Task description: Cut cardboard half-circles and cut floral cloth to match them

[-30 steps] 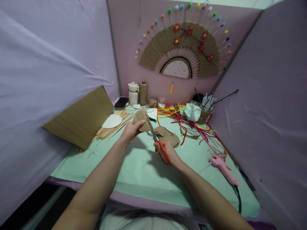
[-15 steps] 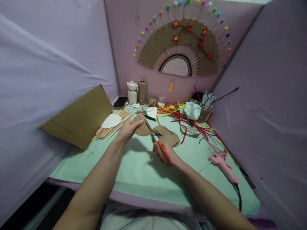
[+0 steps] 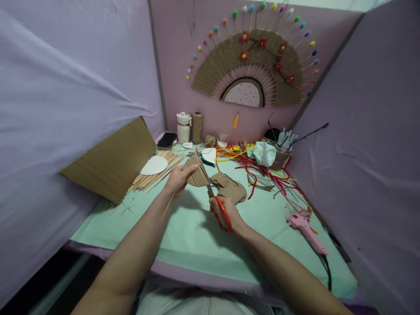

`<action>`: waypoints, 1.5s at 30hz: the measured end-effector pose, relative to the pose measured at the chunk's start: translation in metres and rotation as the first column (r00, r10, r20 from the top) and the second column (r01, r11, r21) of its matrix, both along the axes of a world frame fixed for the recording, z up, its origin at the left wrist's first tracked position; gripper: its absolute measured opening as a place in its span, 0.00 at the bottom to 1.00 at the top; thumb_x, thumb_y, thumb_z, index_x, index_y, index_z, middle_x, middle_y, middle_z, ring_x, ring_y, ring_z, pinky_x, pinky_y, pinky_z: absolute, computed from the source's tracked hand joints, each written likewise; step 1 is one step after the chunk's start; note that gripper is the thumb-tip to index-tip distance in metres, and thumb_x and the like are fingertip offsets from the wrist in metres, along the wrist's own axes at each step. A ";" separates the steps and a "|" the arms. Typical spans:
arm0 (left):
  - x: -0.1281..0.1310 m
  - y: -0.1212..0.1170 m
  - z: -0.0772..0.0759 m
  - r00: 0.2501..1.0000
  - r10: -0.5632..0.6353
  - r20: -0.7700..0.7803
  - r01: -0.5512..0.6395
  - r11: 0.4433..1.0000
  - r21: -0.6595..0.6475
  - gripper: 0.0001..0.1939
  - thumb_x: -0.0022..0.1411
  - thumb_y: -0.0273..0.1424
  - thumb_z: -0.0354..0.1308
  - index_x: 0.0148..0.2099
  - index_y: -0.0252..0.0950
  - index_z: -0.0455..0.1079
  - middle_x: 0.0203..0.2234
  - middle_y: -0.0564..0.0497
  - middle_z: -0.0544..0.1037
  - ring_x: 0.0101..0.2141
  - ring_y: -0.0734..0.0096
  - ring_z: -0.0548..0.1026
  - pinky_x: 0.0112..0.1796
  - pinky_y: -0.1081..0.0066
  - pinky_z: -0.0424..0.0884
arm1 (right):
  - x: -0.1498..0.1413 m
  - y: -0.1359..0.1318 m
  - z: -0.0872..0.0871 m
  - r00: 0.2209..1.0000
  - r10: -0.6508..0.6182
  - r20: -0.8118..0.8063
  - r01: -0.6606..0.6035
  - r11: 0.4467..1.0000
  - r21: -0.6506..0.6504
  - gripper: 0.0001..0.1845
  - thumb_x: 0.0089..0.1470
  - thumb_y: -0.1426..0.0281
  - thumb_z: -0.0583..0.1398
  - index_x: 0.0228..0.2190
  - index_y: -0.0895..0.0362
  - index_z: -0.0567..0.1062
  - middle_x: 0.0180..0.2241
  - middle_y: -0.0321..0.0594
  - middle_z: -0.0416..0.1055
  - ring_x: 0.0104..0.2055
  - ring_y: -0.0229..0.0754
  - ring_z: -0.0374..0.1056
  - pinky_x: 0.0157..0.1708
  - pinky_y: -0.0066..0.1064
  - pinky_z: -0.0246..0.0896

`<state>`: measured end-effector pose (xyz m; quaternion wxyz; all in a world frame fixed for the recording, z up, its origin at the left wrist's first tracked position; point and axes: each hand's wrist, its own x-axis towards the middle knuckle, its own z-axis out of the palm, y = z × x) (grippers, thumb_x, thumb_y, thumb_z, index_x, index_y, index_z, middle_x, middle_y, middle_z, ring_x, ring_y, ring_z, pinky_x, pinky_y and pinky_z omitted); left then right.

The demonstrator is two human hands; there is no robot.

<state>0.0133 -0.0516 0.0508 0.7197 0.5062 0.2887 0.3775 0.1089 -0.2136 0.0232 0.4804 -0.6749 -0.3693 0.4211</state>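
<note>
My left hand [image 3: 177, 178] is closed on a piece of corrugated cardboard [image 3: 194, 173], holding it up over the green table [image 3: 183, 232]. My right hand [image 3: 225, 212] grips red-handled scissors [image 3: 216, 199]; their blades reach up along the right edge of the cardboard piece. Cut cardboard scraps [image 3: 232, 189] lie on the table just beyond the right hand.
A large cardboard sheet [image 3: 113, 159] leans at the left, with a bundle of thin sticks [image 3: 154, 175] and a white disc [image 3: 153, 166] beside it. Red and yellow strips [image 3: 262, 173], a pink glue gun [image 3: 306, 225], cups and a twine spool [image 3: 197, 127] fill the back and right. A decorated fan [image 3: 252, 65] hangs on the wall.
The hands stay almost in place. The cardboard piece has turned slightly in my left hand while the scissors keep working along its edge.
</note>
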 end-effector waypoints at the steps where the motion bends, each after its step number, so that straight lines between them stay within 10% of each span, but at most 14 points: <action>1: 0.000 0.000 0.000 1.000 -0.007 -0.002 0.007 1.000 -0.005 0.22 0.37 0.41 0.73 0.33 0.32 0.76 0.28 0.48 0.80 0.30 0.66 0.75 0.34 0.69 0.70 | 0.000 0.000 0.000 1.000 -0.005 -0.002 0.005 1.000 0.001 0.19 0.55 0.56 0.55 0.21 0.56 0.64 0.13 0.26 0.54 0.09 0.30 0.50 0.08 0.23 0.47; 45: -0.012 0.016 0.004 0.991 -0.047 -0.128 0.069 0.982 0.178 0.21 0.44 0.47 0.67 0.29 0.32 0.74 0.22 0.52 0.74 0.26 0.71 0.69 0.28 0.72 0.61 | 0.002 -0.001 0.001 0.996 0.078 0.045 -0.076 0.997 -0.028 0.22 0.56 0.52 0.54 0.22 0.56 0.64 0.11 0.25 0.53 0.10 0.30 0.49 0.10 0.23 0.46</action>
